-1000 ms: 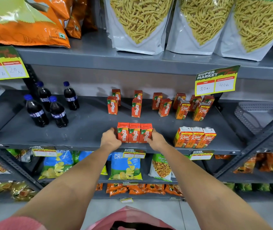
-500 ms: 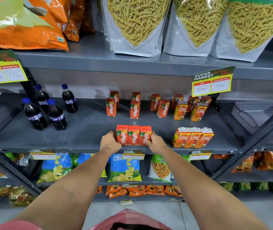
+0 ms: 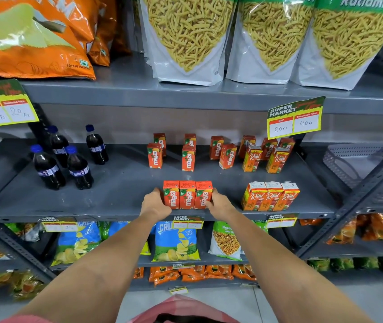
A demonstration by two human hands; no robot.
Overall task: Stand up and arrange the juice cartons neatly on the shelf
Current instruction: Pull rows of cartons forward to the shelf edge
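Note:
Three red Maaza juice cartons [image 3: 187,195] stand upright, side by side, at the front edge of the grey middle shelf [image 3: 120,190]. My left hand [image 3: 155,203] presses against the left carton and my right hand [image 3: 220,202] against the right one, squeezing the row between them. Three orange Real cartons [image 3: 270,196] form a tight upright row to the right. Further back stand several loose Maaza cartons [image 3: 188,157] and Real cartons [image 3: 252,158], spaced unevenly, all upright.
Several dark cola bottles [image 3: 74,159] stand on the shelf's left. A white mesh basket [image 3: 349,159] sits far right. Price tags [image 3: 294,117] hang from the upper shelf, which holds snack bags [image 3: 186,38]. Chip bags [image 3: 176,241] fill the shelves below.
Both hands stay on the ends of the three-carton Maaza row. The row and hands have barely shifted; only my view has moved slightly.

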